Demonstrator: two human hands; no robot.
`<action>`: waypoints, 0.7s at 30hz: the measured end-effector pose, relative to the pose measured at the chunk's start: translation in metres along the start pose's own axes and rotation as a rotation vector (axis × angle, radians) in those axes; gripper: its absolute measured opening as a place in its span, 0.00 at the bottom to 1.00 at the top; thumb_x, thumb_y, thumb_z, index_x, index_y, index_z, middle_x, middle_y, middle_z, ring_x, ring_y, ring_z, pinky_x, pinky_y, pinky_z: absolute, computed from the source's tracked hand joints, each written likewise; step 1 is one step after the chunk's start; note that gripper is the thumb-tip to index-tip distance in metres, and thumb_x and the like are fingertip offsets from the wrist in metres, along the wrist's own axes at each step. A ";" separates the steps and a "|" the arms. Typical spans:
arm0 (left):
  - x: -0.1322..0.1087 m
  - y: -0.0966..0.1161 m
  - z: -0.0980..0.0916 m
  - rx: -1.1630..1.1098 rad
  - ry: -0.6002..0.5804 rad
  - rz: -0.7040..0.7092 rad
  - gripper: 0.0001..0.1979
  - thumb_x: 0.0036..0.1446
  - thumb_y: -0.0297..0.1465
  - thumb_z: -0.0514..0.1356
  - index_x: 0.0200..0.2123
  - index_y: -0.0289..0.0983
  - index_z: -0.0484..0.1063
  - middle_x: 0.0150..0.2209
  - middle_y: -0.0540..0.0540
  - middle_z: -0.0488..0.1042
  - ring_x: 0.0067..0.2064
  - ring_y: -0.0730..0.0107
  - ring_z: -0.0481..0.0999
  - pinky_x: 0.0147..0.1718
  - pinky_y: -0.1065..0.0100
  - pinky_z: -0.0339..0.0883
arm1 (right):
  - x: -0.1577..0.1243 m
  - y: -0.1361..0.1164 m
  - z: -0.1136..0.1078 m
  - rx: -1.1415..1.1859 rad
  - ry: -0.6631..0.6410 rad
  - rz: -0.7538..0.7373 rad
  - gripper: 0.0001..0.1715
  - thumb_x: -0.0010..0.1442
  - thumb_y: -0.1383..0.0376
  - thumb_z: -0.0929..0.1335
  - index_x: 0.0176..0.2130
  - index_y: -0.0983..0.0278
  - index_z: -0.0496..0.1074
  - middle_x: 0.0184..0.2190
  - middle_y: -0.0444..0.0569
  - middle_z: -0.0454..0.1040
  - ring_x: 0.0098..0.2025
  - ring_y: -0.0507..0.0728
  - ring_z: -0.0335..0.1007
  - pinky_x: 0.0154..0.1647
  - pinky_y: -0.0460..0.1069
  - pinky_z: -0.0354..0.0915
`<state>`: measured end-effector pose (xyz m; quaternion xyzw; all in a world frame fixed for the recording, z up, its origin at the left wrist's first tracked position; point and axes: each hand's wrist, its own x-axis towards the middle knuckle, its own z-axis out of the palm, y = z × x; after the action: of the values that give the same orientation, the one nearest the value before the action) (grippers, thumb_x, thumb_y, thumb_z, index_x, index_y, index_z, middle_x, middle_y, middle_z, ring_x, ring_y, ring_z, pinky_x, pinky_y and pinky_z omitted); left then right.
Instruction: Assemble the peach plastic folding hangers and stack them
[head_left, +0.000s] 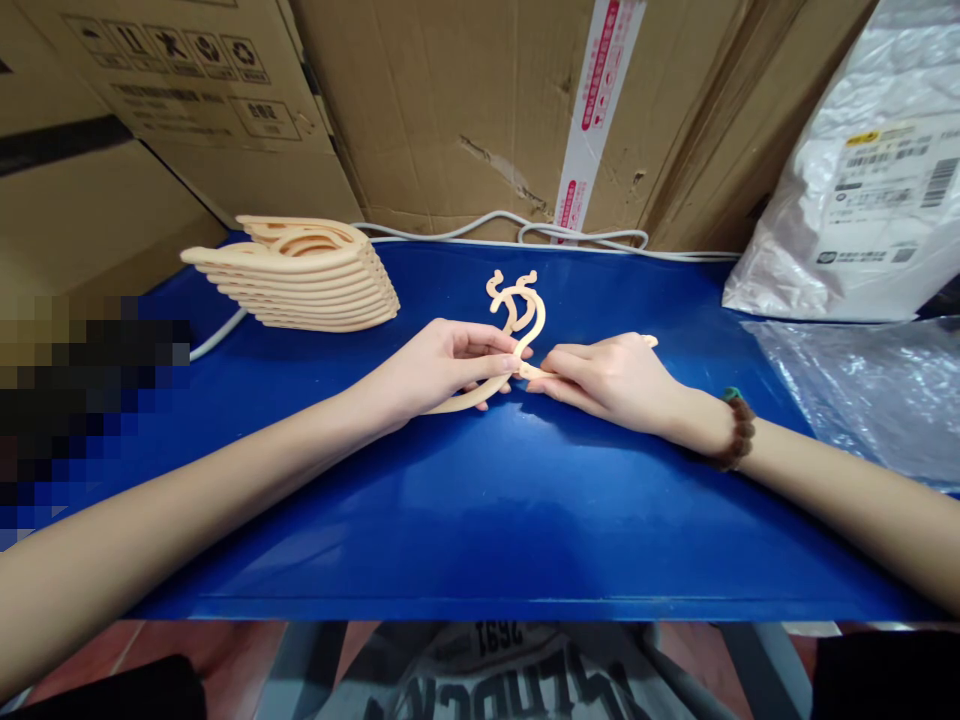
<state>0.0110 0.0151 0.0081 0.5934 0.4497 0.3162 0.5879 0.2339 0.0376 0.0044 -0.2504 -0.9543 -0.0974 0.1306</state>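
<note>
A beige plastic clothes hanger (471, 398) is between my two hands, above the blue table. My left hand (442, 365) is closed on it near the base of its curved hook, thumb on top and fingers beneath. My right hand (611, 378) pinches the short beige piece by the joint, and a beige tip (651, 341) shows beyond its knuckles. How the parts join is partly hidden by my fingers. Just behind the held hook lie more beige hook pieces (496, 284). A neat stack of beige hangers (315, 290) sits at the back left.
The blue table (480, 530) has its front edge close to my body. Cardboard boxes (435, 120) stand along the back, with a white cable (450, 232) running before them. At right are a white labelled package (847, 200) and a clear plastic bag (862, 390).
</note>
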 end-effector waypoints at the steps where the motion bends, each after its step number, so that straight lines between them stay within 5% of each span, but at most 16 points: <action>1: 0.000 0.000 0.000 0.001 0.001 -0.001 0.11 0.56 0.31 0.65 0.41 0.32 0.77 0.33 0.47 0.79 0.30 0.75 0.75 0.24 0.78 0.71 | 0.000 0.000 0.000 0.000 -0.007 0.004 0.30 0.72 0.52 0.53 0.30 0.66 0.69 0.23 0.43 0.69 0.21 0.48 0.61 0.23 0.48 0.42; 21: 0.000 -0.009 -0.005 0.191 -0.077 0.108 0.15 0.64 0.38 0.58 0.45 0.36 0.78 0.30 0.47 0.80 0.34 0.71 0.80 0.30 0.77 0.70 | 0.001 -0.003 -0.001 -0.071 -0.050 0.033 0.32 0.72 0.52 0.51 0.28 0.65 0.68 0.20 0.43 0.68 0.18 0.49 0.52 0.24 0.49 0.40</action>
<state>0.0051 0.0157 -0.0002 0.6816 0.4223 0.2803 0.5277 0.2318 0.0355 0.0056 -0.2730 -0.9490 -0.1226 0.0994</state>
